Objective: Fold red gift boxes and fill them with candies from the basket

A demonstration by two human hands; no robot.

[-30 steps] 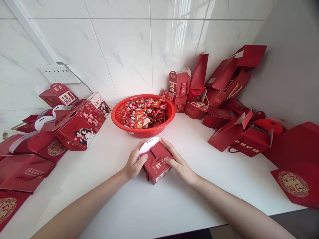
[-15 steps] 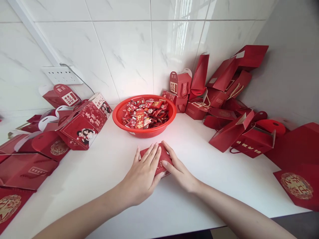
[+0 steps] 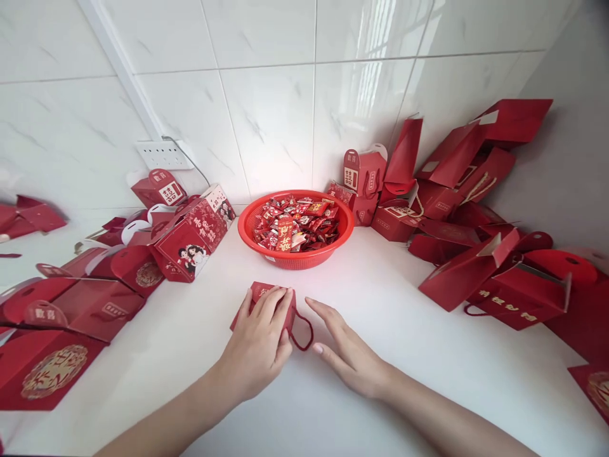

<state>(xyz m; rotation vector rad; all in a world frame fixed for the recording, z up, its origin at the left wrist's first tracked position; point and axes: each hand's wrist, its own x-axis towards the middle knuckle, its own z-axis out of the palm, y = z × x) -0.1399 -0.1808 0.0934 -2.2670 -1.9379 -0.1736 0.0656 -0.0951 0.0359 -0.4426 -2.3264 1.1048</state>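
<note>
A small red gift box (image 3: pixel 261 296) with a red cord loop lies flattened on the white counter (image 3: pixel 380 381). My left hand (image 3: pixel 259 346) lies on top of it, palm down, fingers curved over its far edge and gripping it. Just right of the box, my right hand (image 3: pixel 349 352) rests on the counter with its fingers stretched out and slightly apart, holding nothing. Behind the box stands a red plastic basket (image 3: pixel 295 255) filled with red-wrapped candies (image 3: pixel 295 222).
Red gift boxes and flat cartons (image 3: pixel 185 238) pile up on the left. More red boxes and paper bags (image 3: pixel 457 190) heap in the right corner. A wall socket (image 3: pixel 162 154) with a cable sits on the tiled wall.
The upright box got pressed flat under both hands. My left hand now slides it leftwards, and my right hand has come off it onto the counter. The camera has turned left.
</note>
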